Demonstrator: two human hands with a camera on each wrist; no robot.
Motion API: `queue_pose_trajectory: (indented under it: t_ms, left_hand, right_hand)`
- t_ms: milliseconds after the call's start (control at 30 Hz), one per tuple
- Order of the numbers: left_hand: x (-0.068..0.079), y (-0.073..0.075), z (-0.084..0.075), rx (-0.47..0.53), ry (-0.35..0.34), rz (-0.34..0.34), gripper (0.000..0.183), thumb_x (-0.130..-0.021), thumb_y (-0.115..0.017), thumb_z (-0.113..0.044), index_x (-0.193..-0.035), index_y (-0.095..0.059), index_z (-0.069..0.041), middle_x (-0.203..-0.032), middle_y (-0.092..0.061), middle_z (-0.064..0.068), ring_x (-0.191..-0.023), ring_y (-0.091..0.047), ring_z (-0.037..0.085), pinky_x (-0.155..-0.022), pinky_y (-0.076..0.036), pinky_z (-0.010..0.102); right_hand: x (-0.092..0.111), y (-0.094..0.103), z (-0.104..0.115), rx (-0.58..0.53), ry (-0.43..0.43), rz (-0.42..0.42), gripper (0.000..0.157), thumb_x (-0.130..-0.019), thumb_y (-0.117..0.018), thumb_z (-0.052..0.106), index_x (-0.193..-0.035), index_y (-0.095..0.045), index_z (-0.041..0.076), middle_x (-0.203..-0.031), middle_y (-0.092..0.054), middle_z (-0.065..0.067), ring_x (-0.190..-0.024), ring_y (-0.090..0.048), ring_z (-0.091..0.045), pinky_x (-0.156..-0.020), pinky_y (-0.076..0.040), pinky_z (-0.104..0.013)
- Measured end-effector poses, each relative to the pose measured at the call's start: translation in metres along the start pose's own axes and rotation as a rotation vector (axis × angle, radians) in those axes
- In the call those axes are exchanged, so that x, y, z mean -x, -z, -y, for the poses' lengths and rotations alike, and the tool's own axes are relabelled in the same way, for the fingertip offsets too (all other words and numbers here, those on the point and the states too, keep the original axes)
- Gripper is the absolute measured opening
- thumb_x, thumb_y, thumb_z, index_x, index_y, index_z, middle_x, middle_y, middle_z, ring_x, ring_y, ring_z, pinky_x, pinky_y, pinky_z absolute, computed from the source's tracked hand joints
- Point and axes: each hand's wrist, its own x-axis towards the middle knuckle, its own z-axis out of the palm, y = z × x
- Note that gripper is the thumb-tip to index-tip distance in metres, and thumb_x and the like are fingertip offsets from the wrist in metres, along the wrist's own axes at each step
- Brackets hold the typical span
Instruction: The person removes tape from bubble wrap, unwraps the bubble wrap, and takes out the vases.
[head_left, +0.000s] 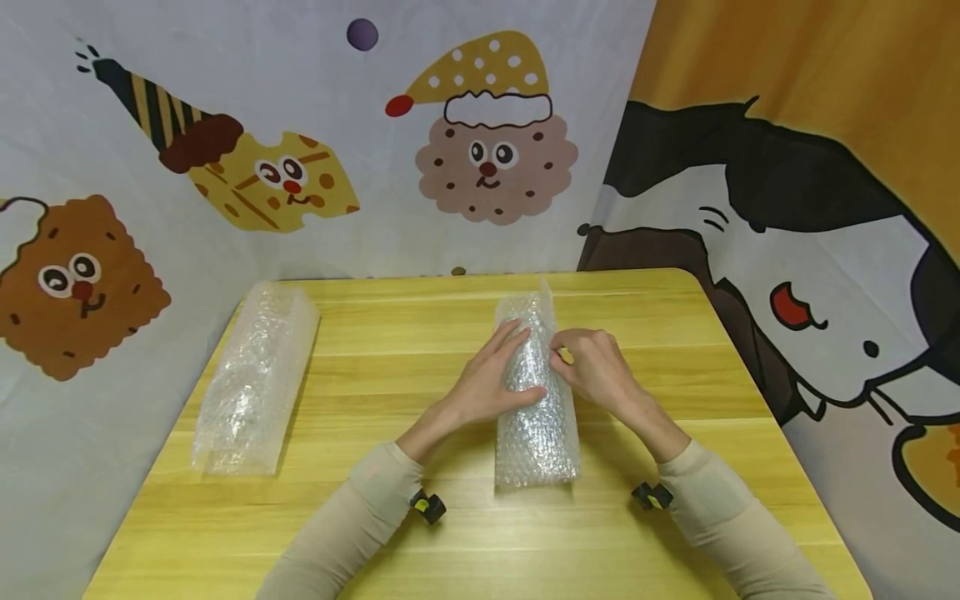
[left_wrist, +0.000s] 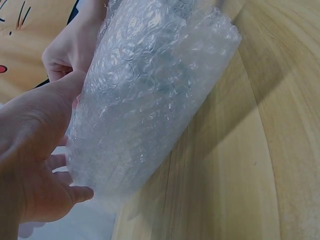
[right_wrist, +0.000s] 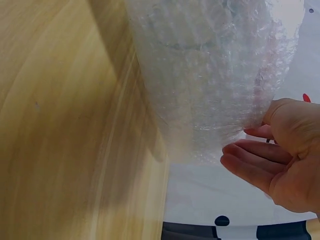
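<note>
Head view: A person's left hand (head_left: 487, 383) spreads its fingers over a bubble-wrap packet (head_left: 536, 442) on the table (head_left: 405, 350); the right hand (head_left: 597, 371) pinches its edge. Left wrist: The packet lies against the left fingers. Right wrist: Its edge meets the right fingers.

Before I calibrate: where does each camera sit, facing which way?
Head: on the head, facing forward and down over the wooden tabletop; left hand, right hand and sleeves show.
Left wrist: on that wrist, facing the handled bubble-wrap bundle; left hand and part of right hand show.
Right wrist: on that wrist, facing the same bubble-wrap bundle; right hand shows.
Both wrist views share: bubble-wrap bundle, wooden tabletop.
</note>
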Motion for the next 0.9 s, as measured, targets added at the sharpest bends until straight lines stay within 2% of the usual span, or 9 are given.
queue_pose_trajectory:
  t_ms: [200, 400, 500, 600, 733, 900]
  left_hand:
    - [0.000, 0.000, -0.001, 0.005, 0.008, 0.001, 0.103, -0.086, -0.076, -0.059, -0.166, -0.023, -0.021, -0.177, -0.006, -0.001, -0.164, -0.015, 0.027, -0.122, -0.036, 0.064]
    - [0.000, 0.001, -0.002, 0.013, 0.001, -0.004, 0.103, -0.086, -0.076, -0.058, -0.166, -0.024, -0.020, -0.177, -0.007, 0.000, -0.164, -0.014, 0.029, -0.121, -0.034, 0.067]
    - [0.000, 0.000, -0.002, 0.011, 0.005, -0.006, 0.103, -0.086, -0.076, -0.059, -0.166, -0.023, -0.021, -0.177, -0.007, 0.000, -0.164, -0.014, 0.028, -0.121, -0.035, 0.067]
    - [0.000, -0.001, -0.002, 0.007, 0.014, -0.007, 0.104, -0.085, -0.076, -0.060, -0.166, -0.023, -0.022, -0.177, -0.006, -0.001, -0.164, -0.015, 0.028, -0.121, -0.035, 0.066]
    - [0.000, -0.002, -0.002, 0.008, 0.028, -0.016, 0.104, -0.084, -0.077, -0.059, -0.166, -0.024, -0.021, -0.177, -0.008, -0.001, -0.163, -0.017, 0.028, -0.121, -0.036, 0.064]
    - [0.000, -0.002, -0.004, 0.025, 0.032, -0.019, 0.103, -0.084, -0.078, -0.056, -0.165, -0.026, -0.020, -0.177, -0.009, 0.000, -0.163, -0.015, 0.028, -0.121, -0.036, 0.065]
  right_hand:
    - [0.001, -0.002, -0.002, -0.039, -0.007, -0.043, 0.008, -0.087, -0.071, 0.003, -0.086, -0.078, 0.006, -0.086, -0.080, -0.010, -0.072, -0.077, -0.023, -0.061, -0.065, -0.028]
    - [0.002, -0.004, -0.003, -0.074, -0.003, -0.072, 0.008, -0.087, -0.070, 0.000, -0.086, -0.078, 0.004, -0.082, -0.079, -0.011, -0.071, -0.079, -0.022, -0.057, -0.062, -0.019]
    - [0.002, -0.004, -0.004, -0.092, -0.005, -0.070, 0.009, -0.087, -0.070, 0.000, -0.087, -0.078, 0.003, -0.083, -0.079, -0.011, -0.072, -0.079, -0.023, -0.057, -0.062, -0.019]
    - [0.003, -0.003, -0.005, -0.103, -0.005, -0.057, 0.008, -0.088, -0.070, 0.001, -0.088, -0.078, 0.004, -0.087, -0.080, -0.012, -0.077, -0.079, -0.025, -0.063, -0.066, -0.027]
    - [0.004, 0.001, -0.007, -0.110, -0.002, -0.026, 0.007, -0.090, -0.074, 0.005, -0.094, -0.079, 0.004, -0.099, -0.081, -0.014, -0.092, -0.079, -0.030, -0.080, -0.068, -0.041]
    - [0.005, 0.006, -0.008, -0.100, 0.005, 0.017, 0.009, -0.092, -0.077, 0.010, -0.099, -0.080, 0.006, -0.106, -0.080, -0.014, -0.102, -0.078, -0.031, -0.091, -0.065, -0.046]
